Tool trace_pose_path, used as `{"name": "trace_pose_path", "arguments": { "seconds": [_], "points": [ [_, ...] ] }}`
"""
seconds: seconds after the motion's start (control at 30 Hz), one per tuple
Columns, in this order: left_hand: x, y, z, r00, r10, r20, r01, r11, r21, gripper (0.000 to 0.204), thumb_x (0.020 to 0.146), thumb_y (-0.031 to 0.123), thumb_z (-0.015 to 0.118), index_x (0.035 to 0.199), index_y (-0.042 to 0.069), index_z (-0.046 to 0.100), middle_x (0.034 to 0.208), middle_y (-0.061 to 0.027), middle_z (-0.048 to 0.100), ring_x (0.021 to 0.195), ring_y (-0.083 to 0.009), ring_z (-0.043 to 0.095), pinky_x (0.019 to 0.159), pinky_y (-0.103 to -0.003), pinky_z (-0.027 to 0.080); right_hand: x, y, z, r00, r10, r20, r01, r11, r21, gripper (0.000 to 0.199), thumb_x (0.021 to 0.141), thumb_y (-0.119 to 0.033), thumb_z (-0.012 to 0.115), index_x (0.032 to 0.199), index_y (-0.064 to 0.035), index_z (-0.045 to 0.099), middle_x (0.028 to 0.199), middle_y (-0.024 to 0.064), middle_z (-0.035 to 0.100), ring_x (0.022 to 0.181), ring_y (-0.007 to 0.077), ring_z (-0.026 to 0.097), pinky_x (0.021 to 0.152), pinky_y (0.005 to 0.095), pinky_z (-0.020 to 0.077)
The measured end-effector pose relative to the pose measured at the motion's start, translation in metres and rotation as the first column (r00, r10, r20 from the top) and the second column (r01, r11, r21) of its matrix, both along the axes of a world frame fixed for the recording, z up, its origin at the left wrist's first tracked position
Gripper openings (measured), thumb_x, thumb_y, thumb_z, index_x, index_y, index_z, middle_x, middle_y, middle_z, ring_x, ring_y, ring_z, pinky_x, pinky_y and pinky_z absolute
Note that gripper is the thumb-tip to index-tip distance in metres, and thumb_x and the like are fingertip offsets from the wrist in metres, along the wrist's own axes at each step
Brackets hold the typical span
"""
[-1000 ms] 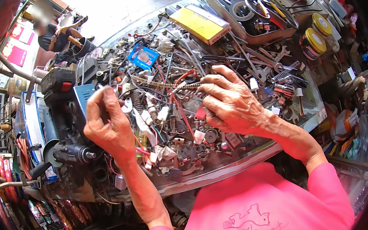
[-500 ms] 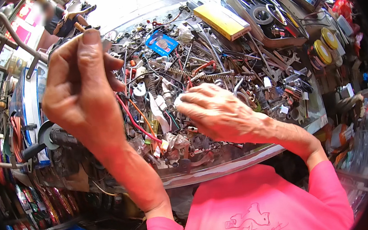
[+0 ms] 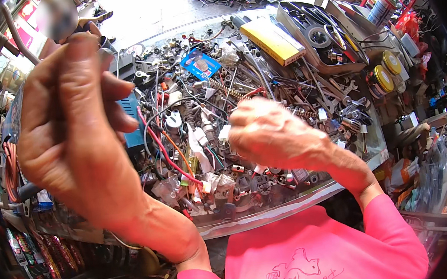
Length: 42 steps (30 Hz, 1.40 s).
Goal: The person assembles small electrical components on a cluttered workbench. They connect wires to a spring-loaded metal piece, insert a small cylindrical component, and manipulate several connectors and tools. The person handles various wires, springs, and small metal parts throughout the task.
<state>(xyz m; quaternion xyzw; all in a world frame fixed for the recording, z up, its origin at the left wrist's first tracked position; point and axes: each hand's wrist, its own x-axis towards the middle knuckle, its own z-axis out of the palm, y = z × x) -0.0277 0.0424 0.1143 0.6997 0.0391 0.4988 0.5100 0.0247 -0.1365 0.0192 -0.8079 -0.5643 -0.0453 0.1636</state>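
My left hand (image 3: 72, 128) is raised close to the camera at the left, thumb pressed toward the bent fingers. Whatever the fingertips pinch, if anything, is hidden behind the thumb. My right hand (image 3: 280, 132) hovers low over a heap of small metal and plastic parts (image 3: 233, 78), blurred, with its fingers curled in and their tips out of sight. Beside its knuckles lies a white plastic connector (image 3: 224, 134). Red and orange wires (image 3: 167, 151) run through the heap between my hands. A blue packet (image 3: 200, 64) lies farther back on it.
At the back right of the glass-topped table are a yellow box (image 3: 273, 40) and a tool tray (image 3: 327, 36). Yellow-lidded jars (image 3: 383, 76) stand at the right edge. A teal box (image 3: 132, 119) is partly behind my left hand. Another person (image 3: 96, 23) is at the upper left.
My left hand has moved left and nearer the camera. My right hand has shifted slightly right, its fingers curling tighter, away from the white connector. The view has shifted slightly.
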Motion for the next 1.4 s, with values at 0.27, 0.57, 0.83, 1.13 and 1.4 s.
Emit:
{"name": "trace_pose_path", "arguments": {
  "seconds": [0.27,0.57,0.83,1.13,1.4],
  "points": [
    [0.018,-0.017,-0.012,0.993,-0.014,-0.113,0.025,0.995,0.096,0.017,0.086,0.021,0.066,0.085,0.004,0.066,0.061,-0.0009,0.059,0.043,-0.0009,0.042,0.039,-0.015,0.026,-0.027,0.014,-0.039,0.996,-0.084,0.035,0.086,0.993,-0.081,0.011,0.071,-0.01,0.059,0.076,-0.0005,0.058,0.079,0.0126,0.055,0.076,0.0256,0.061,0.057,0.0353,0.0494],
    [0.014,-0.027,-0.005,0.977,-0.033,-0.21,0.032,0.999,-0.005,0.016,0.085,0.015,0.067,0.084,0.0,0.064,0.06,-0.0012,0.058,0.048,-0.0036,0.05,0.04,-0.015,0.034,-0.033,0.019,-0.041,0.991,-0.133,0.021,0.134,0.985,-0.108,0.012,0.069,-0.011,0.061,0.076,-0.001,0.059,0.078,0.0145,0.056,0.068,0.0247,0.064,0.049,0.034,0.0507],
    [0.014,-0.033,-0.009,0.976,-0.042,-0.216,0.057,0.996,0.068,0.021,0.087,0.025,0.065,0.087,0.004,0.065,0.06,-0.001,0.058,0.042,-0.001,0.041,0.038,-0.015,0.023,-0.039,0.022,-0.05,0.978,-0.174,0.111,0.174,0.985,0.011,0.011,0.069,-0.011,0.059,0.073,-0.0006,0.059,0.079,0.0144,0.055,0.061,0.0196,0.061,0.044,0.03,0.0481],
    [0.013,-0.038,-0.007,0.969,-0.093,-0.23,0.108,0.992,0.057,0.016,0.087,0.015,0.065,0.084,0.0,0.063,0.063,-0.0007,0.057,0.048,-0.0037,0.05,0.039,-0.016,0.035,-0.041,0.021,-0.047,0.98,-0.172,0.099,0.163,0.983,0.09,0.013,0.068,-0.011,0.06,0.073,0.0008,0.057,0.063,0.0079,0.054,0.056,0.0182,0.059,0.044,0.0304,0.0482],
    [0.013,-0.041,-0.008,0.966,-0.098,-0.238,0.118,0.991,0.07,0.016,0.087,0.015,0.065,0.084,0.0,0.063,0.062,-0.0013,0.057,0.047,-0.0037,0.049,0.039,-0.016,0.033,-0.021,0.008,-0.016,0.98,-0.091,-0.177,0.108,0.99,0.09,0.013,0.067,-0.008,0.061,0.077,0.0002,0.06,0.068,0.0129,0.059,0.065,0.0276,0.064,0.056,0.0384,0.0518]
  ]
}}
